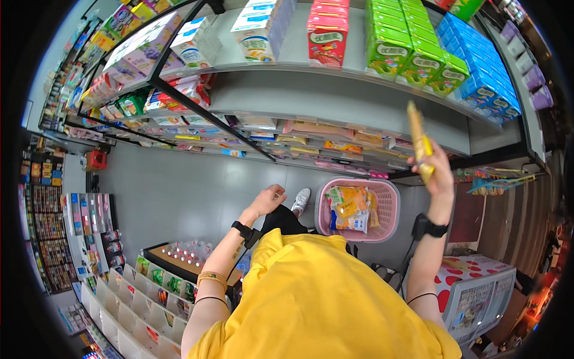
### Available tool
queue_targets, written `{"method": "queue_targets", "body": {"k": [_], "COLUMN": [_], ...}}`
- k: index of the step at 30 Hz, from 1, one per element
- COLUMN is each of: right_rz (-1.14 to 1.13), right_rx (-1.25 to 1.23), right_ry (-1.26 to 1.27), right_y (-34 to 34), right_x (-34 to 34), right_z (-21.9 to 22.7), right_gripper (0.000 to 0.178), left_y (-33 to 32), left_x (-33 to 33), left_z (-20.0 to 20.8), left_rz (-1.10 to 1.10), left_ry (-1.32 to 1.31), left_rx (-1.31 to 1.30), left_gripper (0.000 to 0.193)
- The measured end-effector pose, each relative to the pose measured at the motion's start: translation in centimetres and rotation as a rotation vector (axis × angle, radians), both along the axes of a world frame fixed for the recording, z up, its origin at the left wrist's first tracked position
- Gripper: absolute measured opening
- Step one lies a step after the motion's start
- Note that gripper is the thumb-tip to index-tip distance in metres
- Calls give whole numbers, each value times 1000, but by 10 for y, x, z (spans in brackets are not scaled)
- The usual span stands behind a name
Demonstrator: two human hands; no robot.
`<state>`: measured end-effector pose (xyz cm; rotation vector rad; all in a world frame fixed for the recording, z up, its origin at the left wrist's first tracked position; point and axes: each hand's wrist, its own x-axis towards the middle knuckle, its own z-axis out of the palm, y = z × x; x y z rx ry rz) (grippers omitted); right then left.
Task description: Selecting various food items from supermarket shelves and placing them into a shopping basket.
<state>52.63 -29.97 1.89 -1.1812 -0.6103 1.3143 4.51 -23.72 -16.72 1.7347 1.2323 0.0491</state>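
Observation:
My right hand (437,170) is raised in front of the shelf's right part, closed around a slim yellow packet (420,139) that points upward. Its far end is blurred, and the exact kind cannot be read. Low over the floor, my left hand (269,200) is empty, its fingers loosely bent and apart. A pink plastic basket (391,209) stands on the floor between my arms. Inside it lie several bagged packets (353,206), yellow, orange and blue-white.
Ahead, a grey shelf (335,96) carries green drink cartons (388,48), blue cartons (484,72) and red cartons (327,36). Packaged goods fill the lower shelves. Behind me on the left is a white compartment rack (128,308); a red-dotted chest (478,287) stands on the right.

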Motion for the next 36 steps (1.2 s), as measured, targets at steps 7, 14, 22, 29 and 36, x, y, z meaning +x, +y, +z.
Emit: {"method": "queue_targets", "body": {"k": [7,14,22,29,36], "right_rz": [186,184,141,104,61], "right_rx": [127,164,171,165,155], "right_ry": [87,-299,-921,-972,-1023], "right_y": [-72,-108,-118,-123,-122], "right_x": [-111,-153,-168,-182,-188], "right_z": [-27,-24,-18,-26,-33], "right_gripper": [88,80,75,75,75], "left_y": [8,10,4,-6,-5], "left_x": [70,118,128,130,137], "left_z": [97,152,152,157,160], "left_rz": [-119,22,97,157,171], "left_ry": [-252,-779,-815,-852,-861], "left_rx": [-9,-347,-409,-350,-341], "left_gripper": [35,40,27,20,15]}}
